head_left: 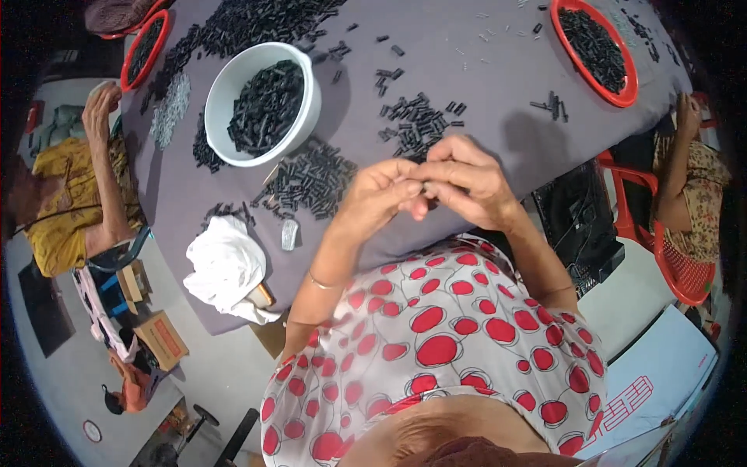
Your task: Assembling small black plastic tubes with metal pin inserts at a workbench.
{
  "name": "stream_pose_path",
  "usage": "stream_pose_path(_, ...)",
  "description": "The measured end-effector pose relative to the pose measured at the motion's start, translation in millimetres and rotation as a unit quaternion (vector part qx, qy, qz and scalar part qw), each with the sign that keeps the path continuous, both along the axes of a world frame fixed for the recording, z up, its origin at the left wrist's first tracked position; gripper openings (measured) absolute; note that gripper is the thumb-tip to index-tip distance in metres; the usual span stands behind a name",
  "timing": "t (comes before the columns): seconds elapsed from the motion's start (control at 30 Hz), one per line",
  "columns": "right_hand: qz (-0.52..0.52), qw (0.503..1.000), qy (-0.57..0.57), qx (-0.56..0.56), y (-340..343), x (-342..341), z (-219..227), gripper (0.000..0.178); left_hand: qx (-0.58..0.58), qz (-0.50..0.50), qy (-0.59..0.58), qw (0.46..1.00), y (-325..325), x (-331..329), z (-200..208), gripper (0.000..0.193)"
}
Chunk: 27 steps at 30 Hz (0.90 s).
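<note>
My left hand [383, 194] and my right hand [469, 180] meet over the near edge of the grey-covered table [475, 86]. Both are closed, fingertips pinched together around a small dark piece [424, 188] that is mostly hidden by the fingers. Just beyond them lies a loose pile of short black cylindrical pieces [420, 121]. A second pile of black pieces [311, 179] spreads to the left of my left hand. Behind that pile stands a white bowl [311, 101] filled with similar black pieces.
A bunched white cloth [226, 261] and a small clear packet [289, 234] lie at the near left. Red trays [628, 95] of black parts stand at the far right and far left. Co-workers sit on both sides; a red chair [677, 268] is at right.
</note>
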State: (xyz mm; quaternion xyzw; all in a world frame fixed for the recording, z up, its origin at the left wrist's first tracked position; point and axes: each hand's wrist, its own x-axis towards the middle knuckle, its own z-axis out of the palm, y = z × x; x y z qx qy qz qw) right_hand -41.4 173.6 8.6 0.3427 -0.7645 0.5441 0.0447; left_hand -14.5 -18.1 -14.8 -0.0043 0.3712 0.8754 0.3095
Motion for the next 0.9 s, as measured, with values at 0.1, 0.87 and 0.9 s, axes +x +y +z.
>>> stream_pose_path(0.1,0.008,1.000,-0.001,-0.020,6,0,1,0.027,-0.006,-0.033,0.008,0.999,1,-3,0,0.017)
stream_pose_path(0.87,-0.296,0.949,-0.020,0.106,39,-89,-31,0.013,-0.080,0.062,0.024,0.995,8,4,-2,0.015)
stream_pose_path(0.9,-0.314,0.938,0.032,0.145,35,-94,-33,0.013,-0.080,0.063,0.023,0.994,8,3,-3,0.015)
